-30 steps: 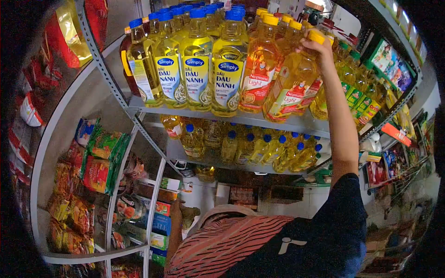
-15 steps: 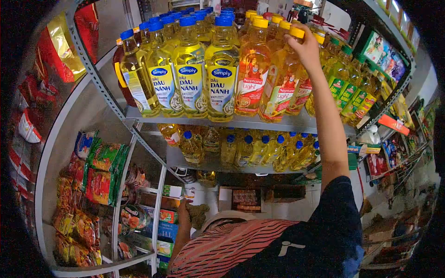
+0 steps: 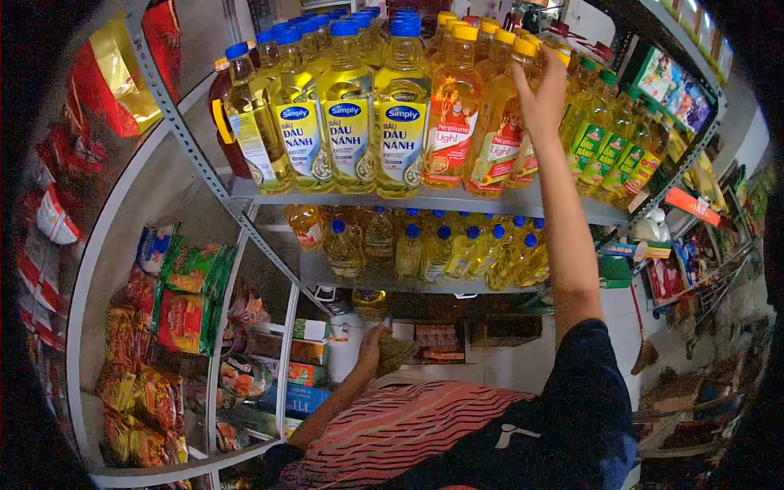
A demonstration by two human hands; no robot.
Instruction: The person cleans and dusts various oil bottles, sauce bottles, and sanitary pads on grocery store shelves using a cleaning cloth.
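Observation:
My right hand (image 3: pixel 541 102) is raised at the top shelf, its thumb and fingers apart beside the neck of a yellow-capped Neptune Light bottle (image 3: pixel 500 135). That bottle stands on the shelf, and the fingertips are partly hidden among the bottle tops. Left of it stand another Neptune bottle (image 3: pixel 451 122) and blue-capped Simply bottles (image 3: pixel 400 135). Green-labelled oil bottles (image 3: pixel 588 143) are to the right. Low in the view, my left hand (image 3: pixel 371 347) is closed on a crumpled brownish cloth (image 3: pixel 396 353).
A lower shelf (image 3: pixel 318 273) holds more oil bottles. Snack packets (image 3: pixel 184 318) hang at the left, beside a metal shelf post (image 3: pixel 175 114). Cardboard boxes (image 3: pixel 506 329) lie on the floor below. A broom (image 3: pixel 645 355) stands at the right.
My right hand's fingers have opened wider around the bottle top. My left hand has moved right and slightly up with the cloth. The view has shifted a little.

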